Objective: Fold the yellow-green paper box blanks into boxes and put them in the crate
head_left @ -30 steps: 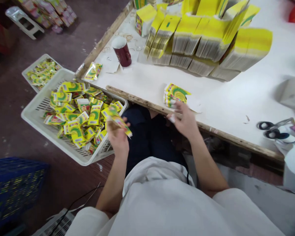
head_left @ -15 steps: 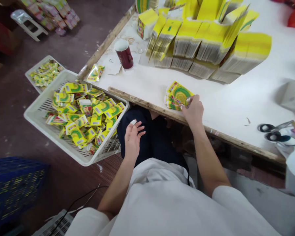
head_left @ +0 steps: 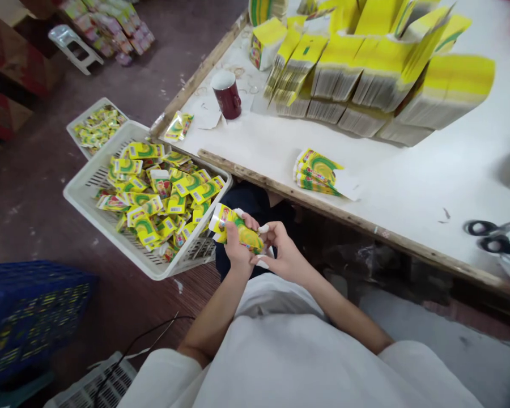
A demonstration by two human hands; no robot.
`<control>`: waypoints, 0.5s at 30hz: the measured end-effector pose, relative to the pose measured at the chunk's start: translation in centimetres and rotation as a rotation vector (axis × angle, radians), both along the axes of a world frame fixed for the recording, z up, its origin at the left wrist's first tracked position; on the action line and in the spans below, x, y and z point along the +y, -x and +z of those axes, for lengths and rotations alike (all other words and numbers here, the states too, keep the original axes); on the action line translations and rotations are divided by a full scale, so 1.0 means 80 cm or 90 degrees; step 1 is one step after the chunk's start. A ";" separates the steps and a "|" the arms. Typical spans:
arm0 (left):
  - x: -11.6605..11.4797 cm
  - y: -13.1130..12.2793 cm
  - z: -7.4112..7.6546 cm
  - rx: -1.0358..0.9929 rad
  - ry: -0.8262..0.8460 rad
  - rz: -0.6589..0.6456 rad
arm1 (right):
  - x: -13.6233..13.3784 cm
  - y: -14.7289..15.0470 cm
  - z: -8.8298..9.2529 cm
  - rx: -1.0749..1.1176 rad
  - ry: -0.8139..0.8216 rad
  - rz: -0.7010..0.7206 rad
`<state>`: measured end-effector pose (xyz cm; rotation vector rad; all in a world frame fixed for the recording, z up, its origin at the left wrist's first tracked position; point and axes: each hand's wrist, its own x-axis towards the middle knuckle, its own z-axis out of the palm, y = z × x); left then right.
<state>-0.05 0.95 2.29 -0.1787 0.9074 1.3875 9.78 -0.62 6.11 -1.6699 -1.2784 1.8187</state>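
Note:
Above my lap, my left hand [head_left: 238,243] is wrapped round a yellow-green printed carton [head_left: 247,236], thumb on its near side. My right hand [head_left: 283,252] pinches the carton's right end, with white coverings on its fingertips. A fanned stack of flat cartons [head_left: 318,171] in the same print lies near the table's front edge. Left of my knees, a white plastic basket [head_left: 110,249] holds many filled yellow-green cartons. How far the held carton is folded open is partly hidden by my fingers.
On the white table [head_left: 272,147] stand a dark red mug [head_left: 227,96], a clear packet [head_left: 178,126] and rows of bundled yellow cartons [head_left: 378,62]. Scissors [head_left: 493,235] lie at the right. A smaller basket [head_left: 74,133], a blue crate [head_left: 34,317] and a stool [head_left: 76,48] are on the floor.
My right hand has left the fanned stack and come back to my lap with a carton. My left hand, open before, now grips that carton. The view has shifted slightly.

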 end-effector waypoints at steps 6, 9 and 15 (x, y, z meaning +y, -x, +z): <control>-0.021 -0.003 -0.027 0.114 0.042 -0.079 | 0.021 -0.019 0.005 -0.098 -0.036 0.052; -0.024 -0.001 -0.035 0.168 -0.006 -0.117 | 0.037 -0.030 0.015 -0.133 -0.095 0.076; -0.021 0.012 -0.046 0.218 -0.061 -0.141 | 0.043 -0.044 0.021 -0.161 -0.094 0.109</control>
